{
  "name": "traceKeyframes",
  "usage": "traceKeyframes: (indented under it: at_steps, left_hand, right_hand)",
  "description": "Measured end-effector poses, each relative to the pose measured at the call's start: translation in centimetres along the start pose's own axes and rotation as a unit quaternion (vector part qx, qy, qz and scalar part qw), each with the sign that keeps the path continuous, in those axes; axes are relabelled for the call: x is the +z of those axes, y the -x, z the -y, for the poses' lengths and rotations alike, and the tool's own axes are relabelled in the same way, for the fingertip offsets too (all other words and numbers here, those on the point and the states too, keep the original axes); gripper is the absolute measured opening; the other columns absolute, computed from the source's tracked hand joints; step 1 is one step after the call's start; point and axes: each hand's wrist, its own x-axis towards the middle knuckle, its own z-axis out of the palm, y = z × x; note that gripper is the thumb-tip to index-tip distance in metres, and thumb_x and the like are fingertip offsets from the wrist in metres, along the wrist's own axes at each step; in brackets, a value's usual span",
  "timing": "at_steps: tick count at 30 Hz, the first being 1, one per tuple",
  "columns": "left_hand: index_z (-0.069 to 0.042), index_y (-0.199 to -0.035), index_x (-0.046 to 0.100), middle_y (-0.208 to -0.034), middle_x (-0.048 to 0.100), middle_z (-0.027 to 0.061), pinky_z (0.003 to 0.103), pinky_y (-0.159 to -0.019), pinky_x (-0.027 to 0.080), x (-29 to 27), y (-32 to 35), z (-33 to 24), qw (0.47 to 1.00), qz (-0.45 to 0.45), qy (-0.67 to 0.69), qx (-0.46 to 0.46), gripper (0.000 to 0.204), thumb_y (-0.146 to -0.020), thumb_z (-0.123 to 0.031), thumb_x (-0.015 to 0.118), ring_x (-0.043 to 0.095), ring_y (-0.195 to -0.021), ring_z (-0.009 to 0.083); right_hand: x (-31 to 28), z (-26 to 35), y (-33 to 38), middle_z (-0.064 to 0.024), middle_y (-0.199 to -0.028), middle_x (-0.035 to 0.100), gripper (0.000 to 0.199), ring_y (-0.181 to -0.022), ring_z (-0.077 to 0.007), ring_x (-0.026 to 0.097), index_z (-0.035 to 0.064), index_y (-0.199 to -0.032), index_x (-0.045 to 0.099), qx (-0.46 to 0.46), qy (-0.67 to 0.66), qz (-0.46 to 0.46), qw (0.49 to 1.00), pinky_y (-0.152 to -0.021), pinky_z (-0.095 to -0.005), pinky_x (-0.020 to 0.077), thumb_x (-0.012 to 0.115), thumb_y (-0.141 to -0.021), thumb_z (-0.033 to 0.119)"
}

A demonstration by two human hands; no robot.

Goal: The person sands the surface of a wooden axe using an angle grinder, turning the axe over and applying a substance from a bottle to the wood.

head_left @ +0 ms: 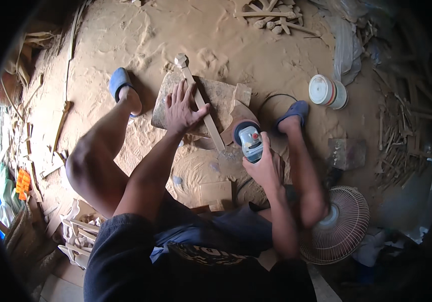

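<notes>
My left hand lies with its fingers stretched out and apart. It presses on a long pale wooden stick, with the thumb across it. A faceted knob tops the stick's far end. Under both is a dusty slab-like block. To the right, my right hand is wrapped round the body of an angle grinder. The grinder's round disc faces a curved brown piece by the block and sits apart from the stick. Whether the disc spins cannot be told.
A round fan stands near my right knee. Beyond my right foot is a white tub. Wooden pieces lie at the far side, more sticks along the right. A dark cord curves behind the grinder. Dust covers the floor.
</notes>
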Motion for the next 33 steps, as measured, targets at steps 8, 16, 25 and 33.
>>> traceKeyframes:
  at_steps: [8, 16, 25, 33]
  left_hand:
    - [-0.020, -0.167, 0.043, -0.178, 0.032, 0.0104, 0.053, -0.131, 0.019, 0.5, 0.3, 0.6, 0.999, 0.004, -0.031, -0.010, 0.105, -0.084, -0.081, 0.065, 0.030, -0.163, 0.0308]
    - [-0.019, -0.167, 0.043, -0.177, 0.033, 0.0087, 0.052, -0.131, 0.018, 0.8, 0.0, 0.5, 0.999, 0.007, -0.034, -0.009, 0.107, -0.084, -0.084, 0.062, 0.029, -0.163, 0.0299]
    - [-0.021, -0.167, 0.044, -0.177, 0.035, 0.0078, 0.053, -0.131, 0.018, 0.9, 0.2, 0.6, 1.000, -0.002, -0.026, -0.010, 0.106, -0.083, -0.083, 0.064, 0.030, -0.163, 0.0296]
    - [-0.024, -0.166, 0.047, -0.176, 0.036, 0.0064, 0.053, -0.132, 0.017, 1.0, 0.2, 0.7, 1.000, -0.002, -0.020, -0.005, 0.103, -0.082, -0.082, 0.066, 0.030, -0.163, 0.0279]
  right_hand:
    - [0.8, 3.3, 0.1, -0.0337, -0.109, 0.073, 0.091, -0.097, -0.0543, 0.071, 0.0113, -0.158, 0.040, 0.033, 0.057, 0.028, 0.997, -0.083, -0.0622, 0.0560, 0.084, -0.080, 0.026]
    - [1.2, 3.8, 0.1, -0.0332, -0.110, 0.074, 0.091, -0.098, -0.0548, 0.071, 0.0126, -0.159, 0.039, 0.015, 0.066, 0.019, 0.998, -0.083, -0.0628, 0.0556, 0.084, -0.081, 0.027]
    - [1.9, 4.2, 0.3, -0.0335, -0.099, 0.074, 0.091, -0.092, -0.0548, 0.072, 0.0155, -0.161, 0.038, 0.024, 0.087, 0.021, 0.996, -0.079, -0.0633, 0.0558, 0.083, -0.083, 0.028]
    - [1.8, 6.0, -0.4, -0.0340, -0.098, 0.074, 0.092, -0.091, -0.0549, 0.072, 0.0121, -0.162, 0.036, 0.072, 0.152, 0.009, 0.986, -0.081, -0.0628, 0.0563, 0.083, -0.084, 0.028]
